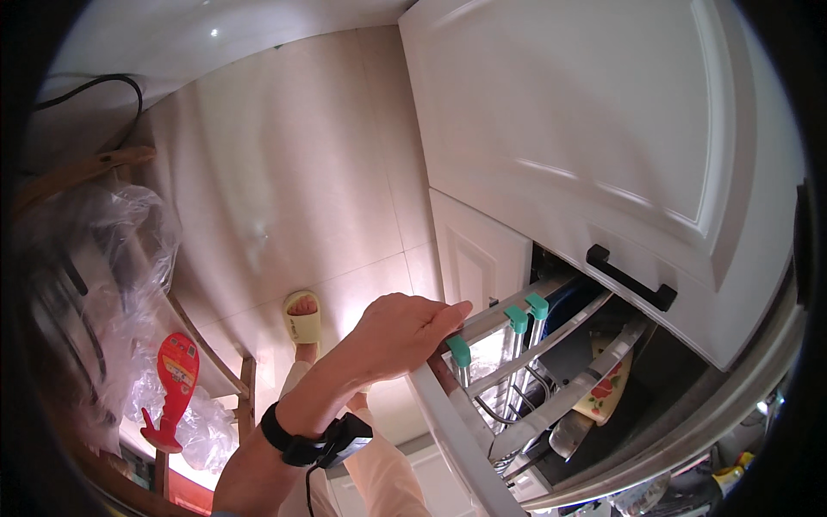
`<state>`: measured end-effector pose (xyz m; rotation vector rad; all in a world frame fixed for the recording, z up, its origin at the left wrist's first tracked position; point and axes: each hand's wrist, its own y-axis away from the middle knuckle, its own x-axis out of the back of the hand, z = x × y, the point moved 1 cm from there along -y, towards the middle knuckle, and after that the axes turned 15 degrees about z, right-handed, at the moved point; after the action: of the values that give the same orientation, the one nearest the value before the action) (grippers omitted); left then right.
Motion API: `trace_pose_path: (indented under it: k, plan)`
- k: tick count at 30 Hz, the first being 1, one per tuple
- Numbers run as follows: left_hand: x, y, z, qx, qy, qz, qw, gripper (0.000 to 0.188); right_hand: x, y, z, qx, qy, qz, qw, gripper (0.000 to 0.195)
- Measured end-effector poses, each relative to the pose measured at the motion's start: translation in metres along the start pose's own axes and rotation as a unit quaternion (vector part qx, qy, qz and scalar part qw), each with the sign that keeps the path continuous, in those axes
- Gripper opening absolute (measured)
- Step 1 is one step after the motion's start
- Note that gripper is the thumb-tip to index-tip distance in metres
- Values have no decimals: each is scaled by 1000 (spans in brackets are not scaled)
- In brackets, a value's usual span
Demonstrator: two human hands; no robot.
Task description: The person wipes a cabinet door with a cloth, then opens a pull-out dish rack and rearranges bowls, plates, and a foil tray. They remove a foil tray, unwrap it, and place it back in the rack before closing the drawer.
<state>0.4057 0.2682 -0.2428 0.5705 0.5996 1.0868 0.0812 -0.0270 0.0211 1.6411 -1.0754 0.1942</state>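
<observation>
My left hand (413, 333), with a black strap and a small black device (342, 443) at its wrist, holds the upper corner of the white front (452, 446) of a pulled-out kitchen drawer. Its thumb lies along the edge; the other fingertips are hidden. Inside the drawer are metal rails (539, 349), several green plastic caps (459, 351) on metal rods, bent wire parts and a cream item with a red flower pattern (602, 391). A metal piece (570, 434) lies beside the cream item. My right hand is out of view.
A white cabinet door with a black handle (630, 278) stands above the drawer. A curved metallic rim (723, 420) runs along the lower right. At left are clear plastic bags (139, 226), a red plastic item (177, 388) and a wooden frame (247, 394). A slippered foot (302, 316) stands on the tiles.
</observation>
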Motion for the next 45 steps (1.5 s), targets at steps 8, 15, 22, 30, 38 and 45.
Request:
trace_pose_path:
  k: [8, 15, 22, 30, 38, 45]
  plan:
    - [1, 0, -7, -37, 6, 17, 999, 57, 2, 19, 6, -46, 2, -27, 999, 50]
    - [-4, 0, -5, -55, 13, 34, 998, 59, -4, 28, 11, 46, 11, -2, 999, 44]
    - [-16, -6, 0, -27, 26, 9, 999, 58, -5, 25, 24, 89, 0, 22, 996, 45]
    - [-18, -4, 0, -39, 9, 15, 999, 56, -3, 24, 26, 87, -9, 25, 996, 48]
    - [-1, 4, 2, 25, 47, 27, 998, 51, -6, 28, 23, 122, -32, 29, 992, 53]
    - [4, 6, 0, 4, 36, 34, 999, 51, -5, 33, 24, 62, 30, -21, 997, 61]
